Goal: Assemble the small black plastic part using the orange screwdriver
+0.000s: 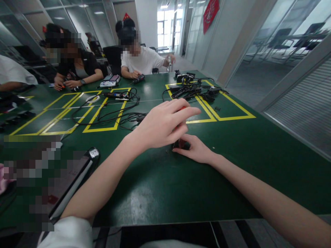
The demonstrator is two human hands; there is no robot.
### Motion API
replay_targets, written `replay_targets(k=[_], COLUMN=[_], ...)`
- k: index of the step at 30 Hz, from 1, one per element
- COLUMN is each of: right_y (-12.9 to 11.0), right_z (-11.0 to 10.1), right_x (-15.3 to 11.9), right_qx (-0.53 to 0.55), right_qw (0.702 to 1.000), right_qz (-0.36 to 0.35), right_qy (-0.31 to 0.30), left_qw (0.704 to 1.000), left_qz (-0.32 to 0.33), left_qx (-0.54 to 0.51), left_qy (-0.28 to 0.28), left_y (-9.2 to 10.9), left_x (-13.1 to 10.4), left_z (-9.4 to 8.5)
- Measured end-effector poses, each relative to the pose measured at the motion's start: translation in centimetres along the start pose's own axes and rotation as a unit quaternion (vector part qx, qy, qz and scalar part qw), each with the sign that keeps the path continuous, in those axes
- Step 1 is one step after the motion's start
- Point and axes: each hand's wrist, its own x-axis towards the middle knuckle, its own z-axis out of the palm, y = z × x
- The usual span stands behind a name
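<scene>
My left hand (168, 122) is closed around an upright red-handled tool (182, 109). Only a bit of red shows between the fingers, so I cannot tell its exact kind. Just below, my right hand (198, 148) rests on the green table (219, 189) and pinches a small dark part (175, 145) between thumb and fingers. Most of that part is covered by my hands. The tool stands over the part; whether their ends touch is hidden.
Black cables and devices (184, 90) lie heaped at the back right, near some small screws (217, 109). A corded black tool (115, 95) lies back left. A tablet-like device (74, 179) is by my left forearm. Two people sit across; one holds a black power tool (139, 79).
</scene>
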Motion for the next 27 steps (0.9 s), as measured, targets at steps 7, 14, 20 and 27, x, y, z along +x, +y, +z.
replay_targets(k=[7,14,20,27], right_y=[0.19,-0.05,-0.06,0.07], right_z=[0.02,-0.02,0.01,0.02], right_x=[-0.05,0.01,-0.03,-0.04], right_qx=[0.002,0.008,0.016,0.007], right_qw=[1.000,1.000,1.000,1.000], right_qz=[0.005,0.003,0.007,-0.005], right_qy=[-0.003,-0.001,-0.006,0.000], left_qw=[0.998,0.999,0.998,0.999], left_qz=[-0.047,-0.035,-0.039,-0.036], left_qx=[0.041,0.010,0.039,-0.017], left_qy=[-0.020,-0.018,-0.009,-0.007], left_y=[0.23,0.29,0.14,0.24], left_x=[-0.19,-0.09,-0.13,-0.12], left_z=[-0.36,-0.33,-0.48,-0.46])
